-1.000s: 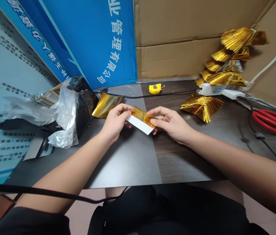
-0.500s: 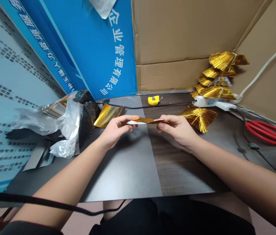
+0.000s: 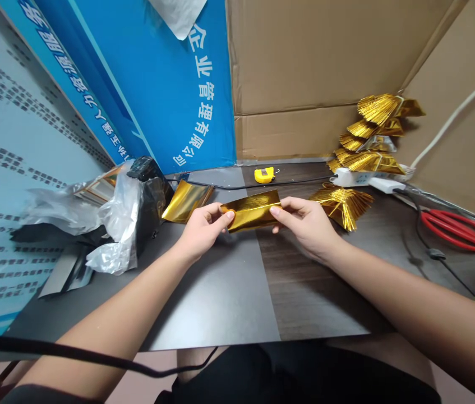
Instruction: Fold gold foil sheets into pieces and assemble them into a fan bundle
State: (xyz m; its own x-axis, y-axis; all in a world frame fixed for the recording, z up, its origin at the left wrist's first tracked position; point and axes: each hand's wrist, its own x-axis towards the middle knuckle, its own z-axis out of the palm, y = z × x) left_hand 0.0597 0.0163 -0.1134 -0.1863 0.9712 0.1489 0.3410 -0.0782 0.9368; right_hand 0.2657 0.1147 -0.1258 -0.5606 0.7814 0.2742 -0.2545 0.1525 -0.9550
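A shiny gold foil sheet (image 3: 254,211) is held up above the table, its gold face toward me and a crease running along it. My left hand (image 3: 204,229) pinches its left end, thumb in front. At the right end, my right hand (image 3: 307,225) grips it between thumb and fingers. Another gold sheet (image 3: 187,202) lies behind my left hand. Just beyond my right hand is a pleated gold foil fan (image 3: 342,205).
Stacked gold fans (image 3: 374,134) rise at the back right by a white power strip (image 3: 353,177). A yellow tape measure (image 3: 264,175) sits at the back. Red-handled scissors (image 3: 462,230) are at the right. Crumpled clear plastic (image 3: 121,216) lies at the left.
The held gold sheet was nearly edge-on with some white showing; now it is tilted so its gold face shows. Both hands have turned slightly with it and keep their hold.
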